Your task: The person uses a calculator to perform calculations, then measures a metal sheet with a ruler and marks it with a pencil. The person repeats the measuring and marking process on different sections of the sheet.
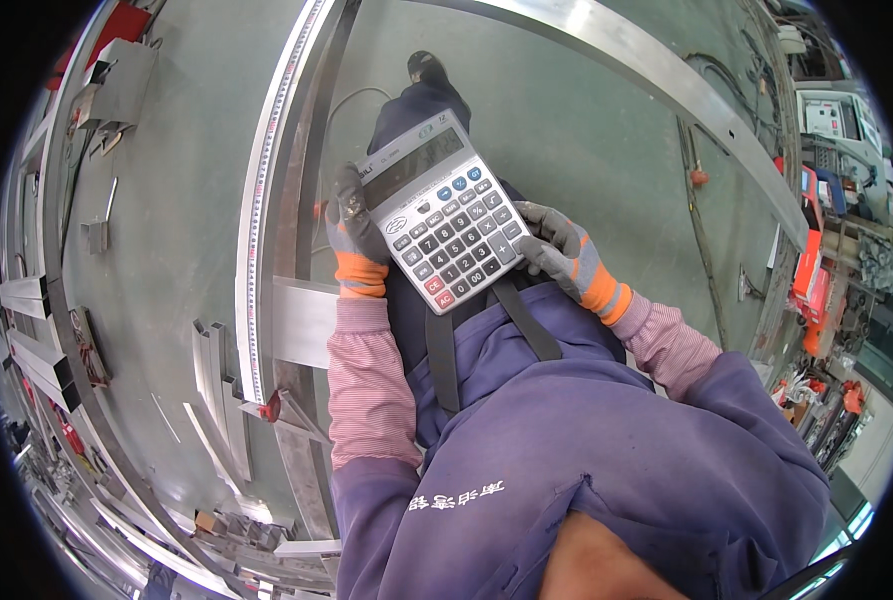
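A grey desk calculator [444,212] with dark and blue keys and one red key is held in front of my chest, display tilted away from me. My left hand [354,232], in a grey glove with an orange cuff, grips its left edge. My right hand [558,250], gloved the same way, rests at the calculator's lower right corner, with the fingers touching the keys there. Below both hands are my purple work jacket and pink striped sleeves.
A long metal rail with a ruler scale [266,190] runs up the floor on my left, next to a dark steel bar. Short aluminium profile pieces [216,385] lie by it. Another long aluminium bar [666,85] crosses the upper right. Shelves with tools stand at the right.
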Action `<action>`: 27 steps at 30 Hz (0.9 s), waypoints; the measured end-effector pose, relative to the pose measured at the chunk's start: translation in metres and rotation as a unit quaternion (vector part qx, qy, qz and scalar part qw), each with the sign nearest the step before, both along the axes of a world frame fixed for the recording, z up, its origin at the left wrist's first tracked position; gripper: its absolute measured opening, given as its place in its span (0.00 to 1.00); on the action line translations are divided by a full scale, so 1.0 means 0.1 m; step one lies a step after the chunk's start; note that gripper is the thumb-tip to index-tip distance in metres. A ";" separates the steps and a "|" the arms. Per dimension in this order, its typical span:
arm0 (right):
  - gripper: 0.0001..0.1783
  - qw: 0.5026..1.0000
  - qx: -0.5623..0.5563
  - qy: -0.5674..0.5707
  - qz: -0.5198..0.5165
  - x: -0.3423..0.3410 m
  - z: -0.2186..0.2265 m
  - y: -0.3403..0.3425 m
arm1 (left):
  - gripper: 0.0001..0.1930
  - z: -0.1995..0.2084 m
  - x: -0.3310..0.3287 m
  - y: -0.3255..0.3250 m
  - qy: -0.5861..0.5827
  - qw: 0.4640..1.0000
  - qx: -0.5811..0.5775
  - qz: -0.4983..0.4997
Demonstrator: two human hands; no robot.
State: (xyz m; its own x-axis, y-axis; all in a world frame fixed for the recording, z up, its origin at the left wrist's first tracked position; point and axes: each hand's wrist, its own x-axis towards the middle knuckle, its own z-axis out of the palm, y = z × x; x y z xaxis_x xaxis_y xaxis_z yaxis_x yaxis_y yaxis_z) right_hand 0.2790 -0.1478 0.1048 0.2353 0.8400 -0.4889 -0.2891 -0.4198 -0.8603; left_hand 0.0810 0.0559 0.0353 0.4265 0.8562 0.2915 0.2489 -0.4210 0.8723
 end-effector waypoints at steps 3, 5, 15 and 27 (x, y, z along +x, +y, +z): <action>0.34 1.000 0.000 -0.006 0.000 0.00 0.01 0.01 | 0.16 -0.11 -0.07 0.04 0.003 0.997 -0.073 -0.028; 0.33 1.000 -0.003 -0.016 0.000 -0.01 0.00 0.00 | 0.17 -0.15 -0.05 0.04 0.011 0.999 -0.040 -0.008; 0.33 0.999 0.006 -0.041 0.010 -0.01 0.24 0.03 | 0.28 0.03 0.08 -0.01 -0.213 0.901 -0.378 -0.011; 0.34 0.997 0.047 -0.056 0.013 0.04 0.30 -0.01 | 0.30 0.09 0.15 -0.03 -0.364 0.748 -0.555 -0.004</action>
